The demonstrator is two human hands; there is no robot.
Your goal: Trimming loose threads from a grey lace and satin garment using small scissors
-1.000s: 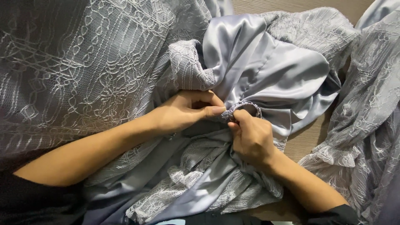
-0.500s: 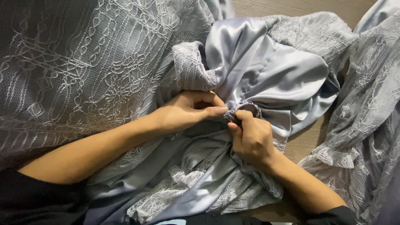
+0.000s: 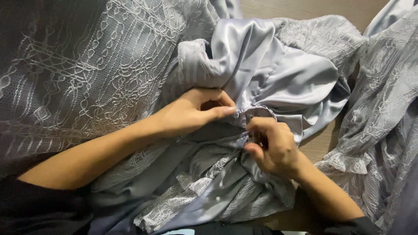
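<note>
While both hands meet at the centre of the frame, the left hand (image 3: 191,114) pinches a gathered seam (image 3: 257,111) of a silvery satin garment (image 3: 287,82) between thumb and fingers, and the right hand (image 3: 272,146) clenches the bunched fabric just below it. Satin folds spread toward the upper right. Grey embroidered lace (image 3: 87,74) fills the upper left, with more lace (image 3: 383,113) draped down the right edge. A wooden tabletop (image 3: 320,146) shows between the folds at lower right.
</note>
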